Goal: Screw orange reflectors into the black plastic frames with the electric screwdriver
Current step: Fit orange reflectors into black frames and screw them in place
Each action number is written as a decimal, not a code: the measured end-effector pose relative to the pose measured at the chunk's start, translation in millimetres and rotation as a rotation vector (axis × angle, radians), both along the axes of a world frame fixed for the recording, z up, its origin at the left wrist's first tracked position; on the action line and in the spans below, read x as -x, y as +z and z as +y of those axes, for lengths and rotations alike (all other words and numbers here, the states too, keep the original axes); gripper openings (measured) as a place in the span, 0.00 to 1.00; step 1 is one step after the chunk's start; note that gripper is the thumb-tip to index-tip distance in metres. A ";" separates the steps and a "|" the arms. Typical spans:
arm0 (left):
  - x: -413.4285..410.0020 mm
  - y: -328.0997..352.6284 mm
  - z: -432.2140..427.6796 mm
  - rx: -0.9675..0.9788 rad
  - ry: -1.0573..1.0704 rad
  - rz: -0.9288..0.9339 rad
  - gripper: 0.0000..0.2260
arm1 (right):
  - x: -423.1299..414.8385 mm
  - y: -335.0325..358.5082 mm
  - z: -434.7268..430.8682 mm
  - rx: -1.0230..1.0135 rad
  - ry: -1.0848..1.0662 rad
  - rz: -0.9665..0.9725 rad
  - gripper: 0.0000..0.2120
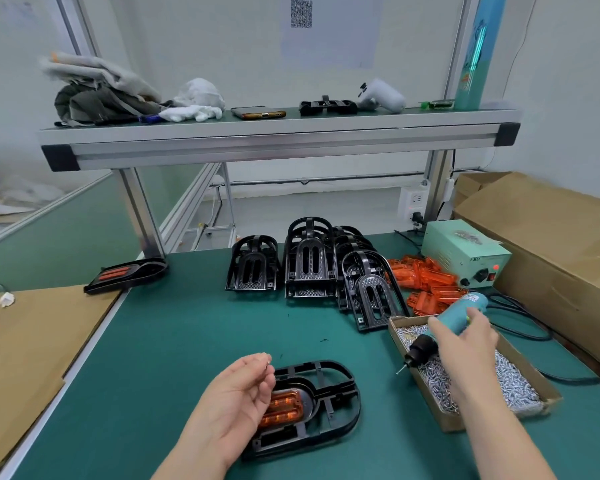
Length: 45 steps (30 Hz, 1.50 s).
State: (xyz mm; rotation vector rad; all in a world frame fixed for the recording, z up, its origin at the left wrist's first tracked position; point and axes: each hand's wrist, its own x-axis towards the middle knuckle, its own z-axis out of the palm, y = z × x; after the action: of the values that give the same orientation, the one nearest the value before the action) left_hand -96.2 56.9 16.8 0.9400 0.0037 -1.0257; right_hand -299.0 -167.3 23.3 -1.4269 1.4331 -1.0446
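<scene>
Left hand (238,393): is hovering palm up at 6 o'clock on the worktop (187,341), with its fingers curling in and its fingertips pinching a small screw (269,362). It is covering the left end of the black frame, and whether it is touching the frame cannot be told.
Right hand (465,344): is wrapping closed around the teal body of the electric screwdriver (454,320) at 4 o'clock.
Electric screwdriver: is tilting down toward 8 o'clock, with its black chuck and bit hanging over the near-left corner of the screw box.
Black frame (343,374): is lying flat at 6 o'clock, just right of the left hand.
Orange reflector (281,408): is sitting inside the frame's central opening, partly hidden by the left hand's fingers.
Screw box (395,326): is sitting at 4 o'clock, a shallow cardboard tray holding loose silver screws under the right wrist.
Stacked frames (309,265): are standing in piles at 12 o'clock.
Loose reflectors (426,282): are lying in a heap at 2 o'clock, between the stacks and the power unit (465,251).
Fitted frame (125,275): is lying at 10 o'clock with orange showing in it, at the worktop's left edge.
</scene>
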 end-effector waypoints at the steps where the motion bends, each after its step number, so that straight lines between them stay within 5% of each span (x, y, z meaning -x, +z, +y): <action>1: -0.3 0.4 0.0 0.013 -0.008 0.005 0.06 | -0.8 -0.6 -1.2 -0.046 -0.008 -0.068 0.36; 7: -3.9 3.2 0.9 0.059 -0.042 0.035 0.09 | -4.8 -5.9 -12.6 -0.286 -0.009 -0.296 0.23; 14: -3.8 5.4 3.1 0.045 -0.081 0.023 0.12 | -4.4 0.6 -24.1 -0.354 -0.025 -0.388 0.21; 21: -2.7 7.1 3.7 0.039 -0.111 -0.021 0.13 | -13.0 8.6 -15.0 -0.400 0.021 -0.793 0.09; 28: 5.2 13.5 0.8 0.011 -0.123 -0.032 0.10 | -31.1 36.3 18.2 -0.455 0.199 -1.168 0.10; 33: 9.2 15.9 2.1 -0.020 -0.189 -0.001 0.06 | -50.3 52.9 42.2 -0.457 0.340 -1.158 0.09; 45: 14.4 19.0 8.6 -0.013 -0.203 0.009 0.04 | -99.0 60.9 68.9 -0.282 0.170 -1.114 0.10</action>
State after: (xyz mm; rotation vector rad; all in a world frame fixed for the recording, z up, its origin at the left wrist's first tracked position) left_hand -110.6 65.5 35.7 0.9614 -0.0794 -1.2181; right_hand -200.0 -98.3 84.2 -0.5368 0.5812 -1.1712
